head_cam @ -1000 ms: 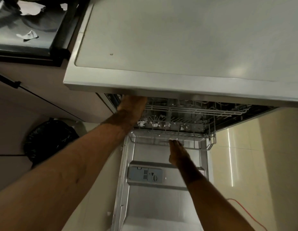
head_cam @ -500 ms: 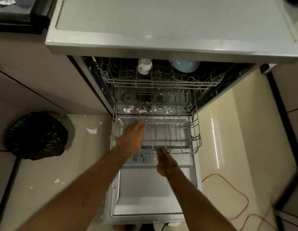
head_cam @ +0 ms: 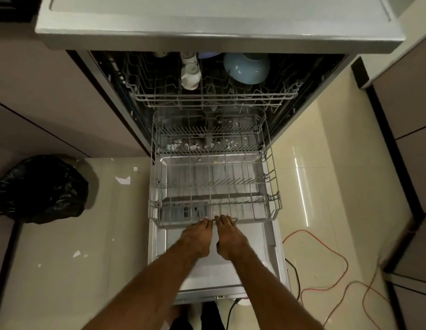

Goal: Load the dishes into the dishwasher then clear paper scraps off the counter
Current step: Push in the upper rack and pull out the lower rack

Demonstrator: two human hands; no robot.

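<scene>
Dishwasher point(head_cam: 309, 96) under counter point(head_cam: 207, 17), door point(head_cam: 266, 236) dropped flat toward the person. Lower rack point(head_cam: 272, 184): pale grey wire, rows of short tines, front half out over the door, back end inside the tub. Left hand point(head_cam: 197, 239) and right hand point(head_cam: 231, 239) side by side at the middle of the front rail, backs up, fingers point(head_cam: 223, 219) hooked over the wire, gripping it.

Upper rack point(head_cam: 207, 96) inside, above and behind, overhanging the lower rack's rear. Holds blue bowl point(head_cam: 245, 67) mouth down at right, white cup point(head_cam: 190, 76) tipped left of it. White scraps point(head_cam: 195, 146) strewn on tub floor beneath the tines. Loose scrap point(head_cam: 123, 180) on tiles left of door. Black bin bag point(head_cam: 40, 189) far left, well apart. Orange cable point(head_cam: 326, 248) looping on tiles at right; black cable point(head_cam: 295, 277) just beside the door's right edge.

Lower rack open side up, front toward the person. Front rail and tine rows run left to right; slides front to back. Near square, so long axis hard to call.
</scene>
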